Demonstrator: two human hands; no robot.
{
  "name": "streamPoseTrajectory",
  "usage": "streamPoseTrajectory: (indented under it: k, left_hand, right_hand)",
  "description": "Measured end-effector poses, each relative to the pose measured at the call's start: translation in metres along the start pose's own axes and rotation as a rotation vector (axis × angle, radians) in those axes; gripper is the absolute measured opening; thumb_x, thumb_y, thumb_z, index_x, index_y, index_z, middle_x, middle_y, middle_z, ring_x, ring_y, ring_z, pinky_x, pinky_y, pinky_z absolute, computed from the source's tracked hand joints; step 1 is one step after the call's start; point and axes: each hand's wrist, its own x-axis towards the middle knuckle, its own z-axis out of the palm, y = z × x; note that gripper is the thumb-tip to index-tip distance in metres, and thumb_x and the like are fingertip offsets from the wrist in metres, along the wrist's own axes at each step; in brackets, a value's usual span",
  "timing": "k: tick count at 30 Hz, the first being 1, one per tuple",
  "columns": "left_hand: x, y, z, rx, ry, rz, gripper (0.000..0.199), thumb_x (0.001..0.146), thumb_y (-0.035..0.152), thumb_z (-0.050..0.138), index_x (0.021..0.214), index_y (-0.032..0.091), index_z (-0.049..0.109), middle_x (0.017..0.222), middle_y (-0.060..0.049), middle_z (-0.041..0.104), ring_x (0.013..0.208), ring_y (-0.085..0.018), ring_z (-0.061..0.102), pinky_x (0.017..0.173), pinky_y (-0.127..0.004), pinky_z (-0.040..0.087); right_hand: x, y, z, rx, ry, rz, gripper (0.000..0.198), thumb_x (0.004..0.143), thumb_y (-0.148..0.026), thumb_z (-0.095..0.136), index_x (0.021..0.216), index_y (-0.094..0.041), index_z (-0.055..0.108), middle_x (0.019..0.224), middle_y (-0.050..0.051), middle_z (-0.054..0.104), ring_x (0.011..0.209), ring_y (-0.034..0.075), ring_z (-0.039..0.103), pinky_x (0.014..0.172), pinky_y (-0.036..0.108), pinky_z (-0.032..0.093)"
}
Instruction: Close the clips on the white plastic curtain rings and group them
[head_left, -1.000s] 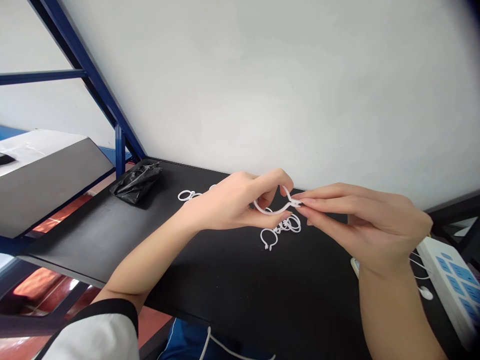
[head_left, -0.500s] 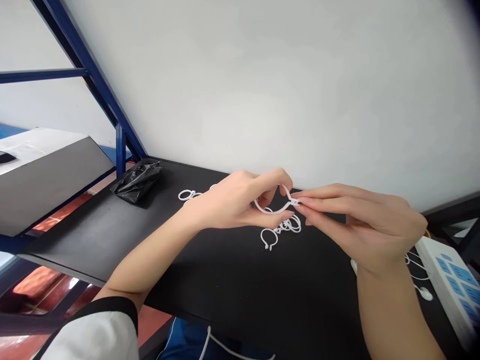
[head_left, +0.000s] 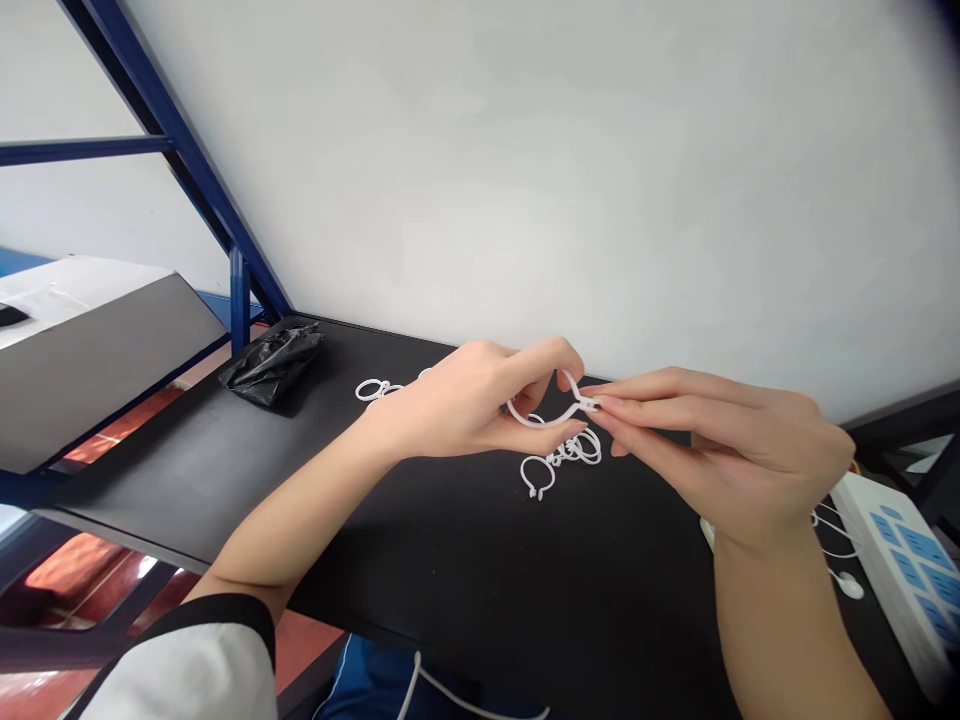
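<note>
A white plastic ring clip [head_left: 546, 422] is held up between my hands above the black table. My left hand [head_left: 487, 400] curls around the loop, its index finger on the far side and its thumb along the near side. At the loop's right end, my right hand [head_left: 712, 440] pinches the two joined end tabs between thumb and fingertips. Below and behind, several more white ring clips [head_left: 538, 472] lie in a cluster on the table. Another group of white ring clips [head_left: 370, 390] lies left of my left hand, partly hidden by it.
A crumpled black plastic bag [head_left: 274, 362] lies on the black table [head_left: 465, 560] at the far left. To the right are a white power strip [head_left: 892, 570] with blue sockets and a white earphone [head_left: 849, 584] with its cord. A blue metal frame [head_left: 202, 190] rises at the left by the wall.
</note>
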Motion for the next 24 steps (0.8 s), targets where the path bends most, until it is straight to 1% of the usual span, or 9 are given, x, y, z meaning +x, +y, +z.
streamPoseTrajectory:
  k: [7, 12, 24]
  left_hand:
    - [0.0001, 0.0001, -0.0002, 0.021, 0.007, 0.015, 0.023, 0.09, 0.039, 0.059, 0.1, 0.019, 0.05, 0.059, 0.009, 0.048, 0.048, -0.005, 0.044, 0.049, -0.016, 0.035]
    - [-0.0008, 0.0001, 0.0008, 0.031, 0.028, 0.033, 0.022, 0.09, 0.037, 0.06, 0.099, 0.019, 0.049, 0.059, 0.01, 0.047, 0.047, -0.004, 0.042, 0.049, -0.016, 0.034]
    - [-0.0011, -0.0011, 0.0009, 0.038, 0.03, 0.052, 0.021, 0.091, 0.036, 0.06, 0.099, 0.02, 0.049, 0.059, 0.01, 0.046, 0.048, -0.004, 0.043, 0.048, -0.015, 0.035]
  right_hand:
    - [0.0007, -0.0006, -0.0004, 0.004, 0.003, 0.006, 0.035, 0.074, 0.0, 0.075, 0.092, -0.03, 0.076, 0.088, -0.002, 0.078, 0.06, 0.016, 0.072, 0.046, 0.027, 0.062]
    - [0.0013, -0.0001, -0.0001, 0.011, 0.01, -0.017, 0.034, 0.074, -0.001, 0.075, 0.092, -0.029, 0.077, 0.086, -0.001, 0.078, 0.058, 0.016, 0.071, 0.045, 0.026, 0.061]
    - [0.002, -0.0006, 0.0003, 0.021, 0.013, -0.034, 0.036, 0.072, 0.002, 0.076, 0.093, -0.027, 0.077, 0.087, 0.0, 0.078, 0.059, 0.015, 0.071, 0.048, 0.026, 0.062]
